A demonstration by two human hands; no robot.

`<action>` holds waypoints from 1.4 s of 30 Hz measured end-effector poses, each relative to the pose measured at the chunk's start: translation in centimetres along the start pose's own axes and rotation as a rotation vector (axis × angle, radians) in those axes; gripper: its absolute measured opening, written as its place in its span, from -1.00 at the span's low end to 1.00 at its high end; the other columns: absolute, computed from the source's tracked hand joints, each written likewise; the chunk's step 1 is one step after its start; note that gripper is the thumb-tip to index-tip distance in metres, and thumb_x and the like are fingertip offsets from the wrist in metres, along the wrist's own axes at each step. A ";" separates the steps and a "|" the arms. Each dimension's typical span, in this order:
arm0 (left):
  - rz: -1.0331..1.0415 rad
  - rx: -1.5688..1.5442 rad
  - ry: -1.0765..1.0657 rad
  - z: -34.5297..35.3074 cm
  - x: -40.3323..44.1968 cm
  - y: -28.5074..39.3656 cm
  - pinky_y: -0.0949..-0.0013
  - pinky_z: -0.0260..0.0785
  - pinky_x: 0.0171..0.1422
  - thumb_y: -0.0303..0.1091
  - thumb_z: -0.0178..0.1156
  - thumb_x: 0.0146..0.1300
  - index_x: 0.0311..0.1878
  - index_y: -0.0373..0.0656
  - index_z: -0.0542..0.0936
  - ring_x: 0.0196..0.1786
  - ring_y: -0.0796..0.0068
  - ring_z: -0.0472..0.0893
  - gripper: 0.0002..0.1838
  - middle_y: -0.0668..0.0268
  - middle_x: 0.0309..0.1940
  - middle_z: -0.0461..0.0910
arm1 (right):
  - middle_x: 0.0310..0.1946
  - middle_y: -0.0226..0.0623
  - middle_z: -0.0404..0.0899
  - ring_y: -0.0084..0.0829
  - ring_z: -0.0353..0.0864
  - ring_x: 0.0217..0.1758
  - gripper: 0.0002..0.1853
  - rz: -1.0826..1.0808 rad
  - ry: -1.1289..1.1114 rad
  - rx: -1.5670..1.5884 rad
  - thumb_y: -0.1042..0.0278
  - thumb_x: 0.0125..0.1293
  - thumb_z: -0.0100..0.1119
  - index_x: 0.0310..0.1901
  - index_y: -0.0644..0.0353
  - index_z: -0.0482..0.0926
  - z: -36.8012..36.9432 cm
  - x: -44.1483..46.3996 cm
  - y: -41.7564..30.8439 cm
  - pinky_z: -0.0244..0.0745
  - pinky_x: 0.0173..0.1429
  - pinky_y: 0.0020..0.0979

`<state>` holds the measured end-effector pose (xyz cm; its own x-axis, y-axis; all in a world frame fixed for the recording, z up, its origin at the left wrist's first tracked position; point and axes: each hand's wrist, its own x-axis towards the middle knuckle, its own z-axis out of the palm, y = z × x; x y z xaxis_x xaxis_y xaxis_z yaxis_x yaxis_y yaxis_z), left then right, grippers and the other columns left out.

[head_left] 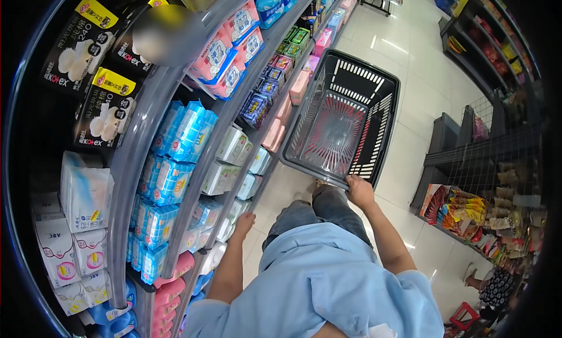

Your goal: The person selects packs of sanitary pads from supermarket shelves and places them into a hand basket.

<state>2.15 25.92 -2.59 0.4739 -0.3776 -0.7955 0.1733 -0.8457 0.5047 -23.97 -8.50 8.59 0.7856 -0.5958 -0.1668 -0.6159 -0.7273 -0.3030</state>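
Note:
A black shopping basket point(333, 127) with slotted sides and nothing in it is in front of my body. My right hand point(359, 191) is closed on its near rim. Away from the basket, my left hand point(245, 223) hangs beside the shelves on the left, close to white and green packs point(220, 177). Its fingers look loosely curled and are too small to make out clearly. Blue packs point(167, 180) are stacked on the shelf just left of that hand.
Shelves with black boxes point(108, 112), pink packs point(219, 57) and white packs point(88, 200) run along the left. Snack bags point(462, 212) hang or lie at a rack on the right. At the lower right are a red stool point(464, 316) and part of another person point(495, 288).

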 end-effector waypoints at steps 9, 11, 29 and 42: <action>0.342 -1.515 -0.647 1.8 -8.9 20.8 0.21 -0.01 0.41 0.27 -0.33 0.28 0.26 -0.38 0.17 0.36 0.18 0.16 -0.17 0.04 0.30 0.16 | -0.35 -0.28 0.46 -0.29 0.52 -0.22 -0.79 -0.056 -0.067 -0.031 0.43 -0.07 0.11 -0.31 0.14 0.43 1.6 -1.9 -0.5 0.48 -0.18 -0.31; 0.357 -1.537 -0.640 2.9 -9.6 22.9 0.20 -0.01 0.42 0.28 -0.34 0.27 0.26 -0.38 0.17 0.36 0.17 0.15 -0.16 0.04 0.31 0.14 | -0.36 -0.27 0.47 -0.29 0.52 -0.24 -0.80 -0.084 -0.060 -0.026 0.44 -0.06 0.09 -0.32 0.15 0.43 0.9 -1.5 0.3 0.49 -0.20 -0.32; -0.056 -0.967 -0.263 8.8 -6.8 24.0 0.22 0.22 0.25 -0.10 -0.01 0.30 0.08 -0.22 0.35 0.15 0.23 0.42 -0.57 0.12 0.06 0.45 | -0.29 -0.24 0.47 -0.23 0.50 -0.22 -0.60 0.013 -0.030 0.102 0.46 -0.15 0.18 -0.14 0.11 0.50 0.5 -0.8 0.6 0.49 -0.20 -0.30; -0.119 -0.579 -0.427 4.5 -1.4 24.7 0.26 0.33 0.08 -0.01 0.06 0.24 -0.16 -0.15 0.47 -0.05 0.30 0.54 -0.63 0.19 -0.17 0.57 | -0.23 -0.32 0.48 -0.27 0.52 -0.13 -0.46 0.149 -0.053 0.160 0.36 -0.10 0.22 0.05 -0.14 0.49 0.4 0.3 -1.8 0.47 -0.11 -0.27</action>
<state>1.93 3.84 9.49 0.0658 -0.5096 -0.8579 0.6879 -0.5997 0.4089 -22.56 -7.21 8.70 0.6914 -0.6709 -0.2682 -0.7113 -0.5670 -0.4153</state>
